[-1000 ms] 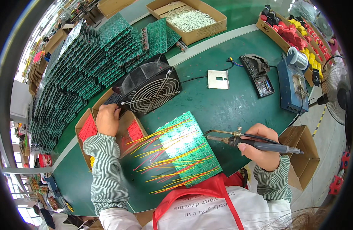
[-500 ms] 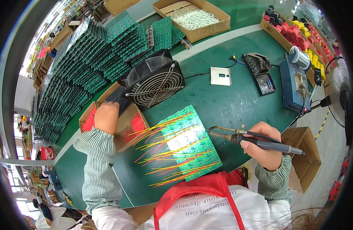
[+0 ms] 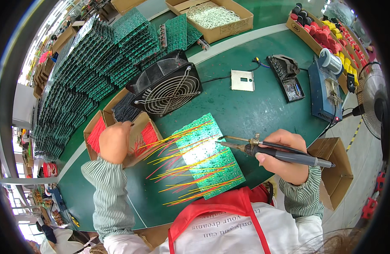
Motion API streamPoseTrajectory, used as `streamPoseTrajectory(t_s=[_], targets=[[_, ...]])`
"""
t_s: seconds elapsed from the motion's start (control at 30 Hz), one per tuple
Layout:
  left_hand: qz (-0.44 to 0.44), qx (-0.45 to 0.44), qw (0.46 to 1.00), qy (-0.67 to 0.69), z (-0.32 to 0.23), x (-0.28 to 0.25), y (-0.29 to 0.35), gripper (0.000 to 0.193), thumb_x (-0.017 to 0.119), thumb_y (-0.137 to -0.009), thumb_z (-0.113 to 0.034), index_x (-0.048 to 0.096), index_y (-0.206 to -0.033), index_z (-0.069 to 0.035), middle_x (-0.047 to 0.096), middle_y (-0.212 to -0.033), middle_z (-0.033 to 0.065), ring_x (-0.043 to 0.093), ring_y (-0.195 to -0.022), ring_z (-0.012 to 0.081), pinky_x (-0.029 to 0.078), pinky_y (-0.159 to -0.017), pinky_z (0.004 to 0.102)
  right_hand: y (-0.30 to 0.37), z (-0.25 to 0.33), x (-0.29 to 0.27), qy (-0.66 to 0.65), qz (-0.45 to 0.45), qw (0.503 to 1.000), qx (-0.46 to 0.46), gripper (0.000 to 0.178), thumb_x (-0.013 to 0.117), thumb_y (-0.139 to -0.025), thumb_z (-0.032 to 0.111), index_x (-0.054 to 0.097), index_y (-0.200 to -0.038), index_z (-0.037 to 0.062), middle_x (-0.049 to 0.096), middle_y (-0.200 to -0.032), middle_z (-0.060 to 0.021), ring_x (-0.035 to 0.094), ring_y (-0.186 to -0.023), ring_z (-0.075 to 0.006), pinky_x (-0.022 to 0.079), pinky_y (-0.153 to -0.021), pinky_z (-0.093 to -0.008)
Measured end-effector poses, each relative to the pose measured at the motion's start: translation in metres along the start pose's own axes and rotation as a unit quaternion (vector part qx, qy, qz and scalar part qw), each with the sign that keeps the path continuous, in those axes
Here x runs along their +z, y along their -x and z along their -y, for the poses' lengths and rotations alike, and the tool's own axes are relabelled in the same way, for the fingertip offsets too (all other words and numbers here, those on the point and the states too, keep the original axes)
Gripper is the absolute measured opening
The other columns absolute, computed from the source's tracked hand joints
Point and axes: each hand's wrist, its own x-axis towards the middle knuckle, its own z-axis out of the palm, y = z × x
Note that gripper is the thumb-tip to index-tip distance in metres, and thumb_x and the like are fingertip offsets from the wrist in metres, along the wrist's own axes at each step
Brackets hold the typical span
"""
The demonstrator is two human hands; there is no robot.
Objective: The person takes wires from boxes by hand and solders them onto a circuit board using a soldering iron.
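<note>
My right hand [image 3: 287, 155] is closed around a soldering iron [image 3: 284, 155] that has a thin metal tube clamped along it. Its tip is over the upper right part of a green circuit board [image 3: 216, 169], and I cannot tell whether it touches. Rows of yellow and red wires [image 3: 178, 172] stick out past the board's left side. My left hand [image 3: 114, 143] is above a divided cardboard box, fingers pinched; whatever they hold is hidden. Black wires [image 3: 126, 109] fill the box's far section, and red wires [image 3: 96, 134] lie beside the hand.
A black fan [image 3: 167, 86] stands behind the wire box. Tall stacks of circuit boards [image 3: 72, 84] occupy the far left. At the right are a blue soldering station [image 3: 324, 95] with a solder spool [image 3: 331, 62], a black tray [image 3: 288, 80] and a metal plate [image 3: 242, 80].
My left hand has pulled back from the black wires toward me. My right hand has brought the soldering iron slightly left and up, its tip now over the board.
</note>
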Motion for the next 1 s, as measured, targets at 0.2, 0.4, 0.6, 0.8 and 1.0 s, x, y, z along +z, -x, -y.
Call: streamPoseTrajectory(t_s=[0.2,0.4,0.6,0.8,1.0], targets=[[0.039,-0.054,0.926,0.371,-0.074,-0.029,0.011,0.015,0.067,-0.081,-0.011,0.067,-0.093,-0.001,0.067,-0.084,0.0163,0.065,-0.072,0.0307,0.05,-0.063,0.0353,-0.022,0.016,0.013,0.042,0.05,0.998,-0.024,0.019,0.074,-0.074,0.008,0.06,-0.084,0.0008,0.064,-0.07,-0.003,0.058,-0.06,-0.0065,0.045,-0.054,-0.022],[0.045,-0.032,0.904,0.424,-0.083,-0.002,0.007,0.016,0.069,-0.079,-0.011,0.064,-0.087,0.002,0.063,-0.078,0.0139,0.062,-0.068,0.0272,0.049,-0.062,0.034,-0.037,0.013,0.032,0.041,0.085,0.995,-0.006,0.018,0.074,-0.074,0.01,0.06,-0.083,0.0012,0.063,-0.07,-0.0022,0.055,-0.062,-0.0048,0.044,-0.056,-0.0219],[0.08,-0.047,0.873,0.478,-0.076,0.008,0.004,0.016,0.07,-0.081,-0.012,0.065,-0.086,0.002,0.061,-0.072,0.0071,0.055,-0.063,0.0127,0.044,-0.058,0.0268,-0.047,0.005,0.048,0.013,0.073,0.996,0.039,0.019,0.073,-0.073,0.015,0.061,-0.081,0.0025,0.061,-0.065,-0.0041,0.057,-0.059,-0.0081,0.045,-0.054,-0.0248],[0.103,-0.045,0.867,0.485,-0.074,0.005,0.001,0.016,0.068,-0.081,-0.013,0.064,-0.084,0.002,0.061,-0.074,0.0116,0.059,-0.066,0.0228,0.045,-0.06,0.0325,-0.054,0.0,0.055,-0.003,0.095,0.993,0.07,0.02,0.073,-0.074,0.016,0.06,-0.08,0.0025,0.061,-0.067,-0.0042,0.057,-0.061,-0.0074,0.046,-0.055,-0.0246],[0.12,-0.048,0.863,0.489,-0.072,0.008,-0.002,0.016,0.068,-0.082,-0.014,0.064,-0.085,0.002,0.061,-0.074,0.0089,0.057,-0.065,0.0175,0.044,-0.059,0.0298,-0.059,-0.003,0.058,-0.003,0.103,0.992,0.071,0.02,0.073,-0.075,0.016,0.06,-0.081,0.0025,0.061,-0.067,-0.0036,0.056,-0.062,-0.0064,0.046,-0.055,-0.0242]])
